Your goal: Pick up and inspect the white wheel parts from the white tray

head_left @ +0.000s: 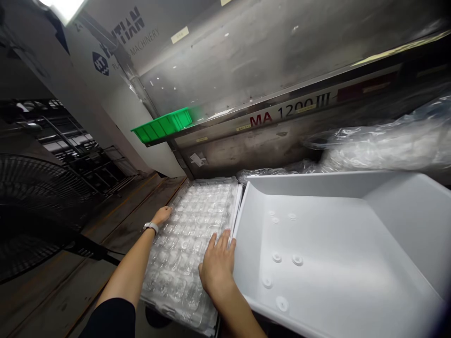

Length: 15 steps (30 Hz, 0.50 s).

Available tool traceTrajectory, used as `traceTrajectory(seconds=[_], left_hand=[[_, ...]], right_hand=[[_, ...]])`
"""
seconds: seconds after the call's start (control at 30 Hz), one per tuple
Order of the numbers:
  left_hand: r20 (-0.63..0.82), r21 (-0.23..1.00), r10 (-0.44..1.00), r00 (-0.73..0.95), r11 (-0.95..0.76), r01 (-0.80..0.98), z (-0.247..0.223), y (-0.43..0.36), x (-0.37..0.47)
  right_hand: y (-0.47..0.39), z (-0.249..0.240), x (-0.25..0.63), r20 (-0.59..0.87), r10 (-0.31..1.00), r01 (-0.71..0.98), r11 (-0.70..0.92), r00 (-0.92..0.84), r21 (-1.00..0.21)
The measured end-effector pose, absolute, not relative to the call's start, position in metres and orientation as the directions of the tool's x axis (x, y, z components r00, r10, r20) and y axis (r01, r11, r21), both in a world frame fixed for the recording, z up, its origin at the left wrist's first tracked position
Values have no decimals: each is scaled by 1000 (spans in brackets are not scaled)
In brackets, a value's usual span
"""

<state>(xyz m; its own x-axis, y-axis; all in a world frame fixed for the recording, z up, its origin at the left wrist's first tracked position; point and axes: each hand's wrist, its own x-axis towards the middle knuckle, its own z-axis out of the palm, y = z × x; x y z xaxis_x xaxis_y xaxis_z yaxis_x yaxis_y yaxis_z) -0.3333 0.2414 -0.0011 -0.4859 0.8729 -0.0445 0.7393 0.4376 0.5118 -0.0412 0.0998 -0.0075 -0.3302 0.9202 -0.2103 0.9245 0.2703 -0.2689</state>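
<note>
Both hands' grip open: left hand (162,215) and right hand (217,261) flat on clear tray (186,244).

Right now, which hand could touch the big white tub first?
Probably the right hand. It lies flat on the clear tray, beside the white tub. The left hand rests on the tray's far left edge, away from the tub.

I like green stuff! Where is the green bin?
In the head view, the green bin sits upper left of centre, on a ledge of the grey machine, above and behind the clear tray under both hands.
</note>
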Motion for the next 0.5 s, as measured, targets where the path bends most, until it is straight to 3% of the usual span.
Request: traceTrajectory(seconds=[0.27,0.5], left_hand=[[-39,477,864,-502,458,750,4,240,-333],[-143,532,869,-474,471,704,3,185,-361]], right_hand=[[99,0,-37,-147,933,893,257,-329,-369],[98,0,-28,-35,940,861,295,-339,-413]])
